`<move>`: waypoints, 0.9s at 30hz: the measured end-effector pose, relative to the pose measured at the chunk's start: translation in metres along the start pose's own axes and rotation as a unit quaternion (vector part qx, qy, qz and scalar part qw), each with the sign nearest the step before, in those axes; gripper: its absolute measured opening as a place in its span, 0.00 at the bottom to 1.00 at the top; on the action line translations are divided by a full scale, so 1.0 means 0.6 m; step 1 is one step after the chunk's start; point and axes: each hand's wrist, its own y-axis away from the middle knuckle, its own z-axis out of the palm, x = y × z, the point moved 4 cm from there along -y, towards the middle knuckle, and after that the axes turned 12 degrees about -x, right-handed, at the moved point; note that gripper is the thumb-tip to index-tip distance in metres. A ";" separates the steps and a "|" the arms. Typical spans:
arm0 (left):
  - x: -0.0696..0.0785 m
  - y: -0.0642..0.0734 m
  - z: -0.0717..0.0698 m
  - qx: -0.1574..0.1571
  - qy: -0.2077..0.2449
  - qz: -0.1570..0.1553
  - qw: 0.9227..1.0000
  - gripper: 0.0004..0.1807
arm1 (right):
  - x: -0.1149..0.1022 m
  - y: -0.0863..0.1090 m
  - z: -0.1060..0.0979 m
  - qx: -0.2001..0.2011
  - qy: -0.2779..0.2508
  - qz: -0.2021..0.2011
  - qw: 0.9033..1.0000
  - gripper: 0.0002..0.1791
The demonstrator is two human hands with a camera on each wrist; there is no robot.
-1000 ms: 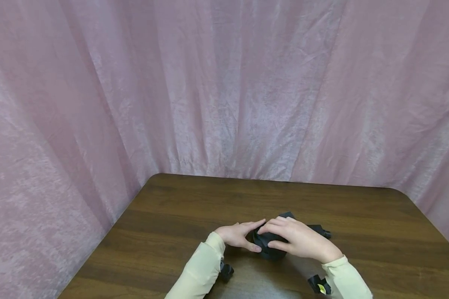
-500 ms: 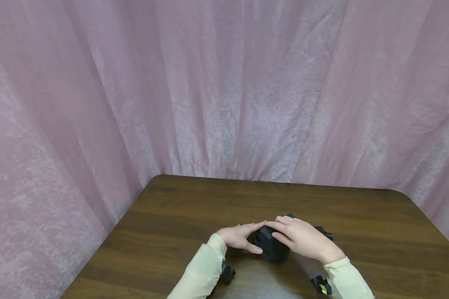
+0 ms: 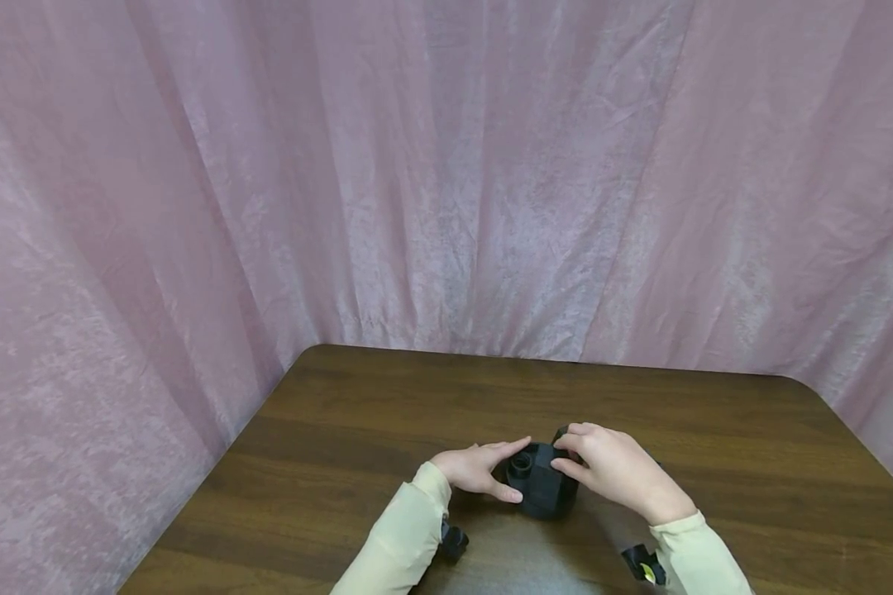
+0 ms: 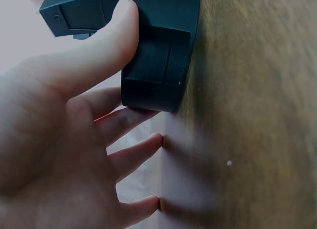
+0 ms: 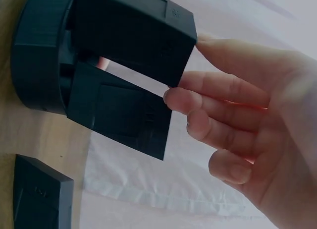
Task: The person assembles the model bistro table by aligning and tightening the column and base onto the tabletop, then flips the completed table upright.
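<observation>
A round black base (image 4: 156, 92) stands on the table, with black angular blocks rising from it. My left hand (image 3: 476, 471) holds the base from the left, thumb on the near side and fingers reaching round the far side. Seen from the right wrist, one thick block (image 5: 133, 35) has its outer end between the thumb and fingertips of my right hand (image 5: 242, 100). A second wedge-shaped block (image 5: 119, 112) juts from the base just beside it. A ring-like black part (image 3: 519, 464) shows on the assembly's left in the head view. My right hand covers part of the blocks there.
Another black block (image 5: 42, 194) lies separately on the wooden table (image 3: 387, 397), mostly cut off in the right wrist view. Black wrist cameras (image 3: 454, 543) hang under the sleeves. Pink curtain (image 3: 446, 182) surrounds the table's far side.
My right hand has shifted right, off the top of the black assembly, uncovering its ring-like part. The right thumb and fingers have come together at a block. My left hand stays in place.
</observation>
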 end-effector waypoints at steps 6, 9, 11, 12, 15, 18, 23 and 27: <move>-0.002 -0.002 -0.001 0.001 -0.007 0.005 1.000 0.46 | 0.005 0.003 -0.006 -0.006 -0.009 0.015 1.000 0.09; -0.003 -0.002 -0.001 0.001 -0.006 0.006 1.000 0.46 | 0.008 0.002 -0.005 -0.015 -0.018 0.020 1.000 0.08; -0.002 -0.001 -0.002 0.000 -0.005 0.006 1.000 0.46 | 0.010 0.002 -0.004 -0.025 -0.025 0.022 0.999 0.10; -0.002 -0.001 -0.002 -0.001 -0.003 0.006 1.000 0.46 | 0.010 0.001 -0.003 -0.032 -0.027 0.021 0.999 0.11; -0.002 -0.001 -0.002 -0.001 -0.001 0.007 1.000 0.46 | 0.011 0.001 -0.003 -0.051 -0.031 0.022 0.998 0.15; -0.001 -0.001 -0.002 0.001 0.004 0.008 1.000 0.46 | 0.010 0.004 -0.005 -0.062 -0.032 0.024 0.997 0.12; -0.001 0.000 -0.002 -0.001 0.014 0.008 1.000 0.47 | 0.010 0.009 -0.011 -0.081 -0.043 0.034 0.995 0.09; -0.003 -0.001 -0.001 -0.002 0.014 0.009 1.000 0.47 | 0.008 0.013 -0.014 -0.104 -0.055 0.035 0.992 0.07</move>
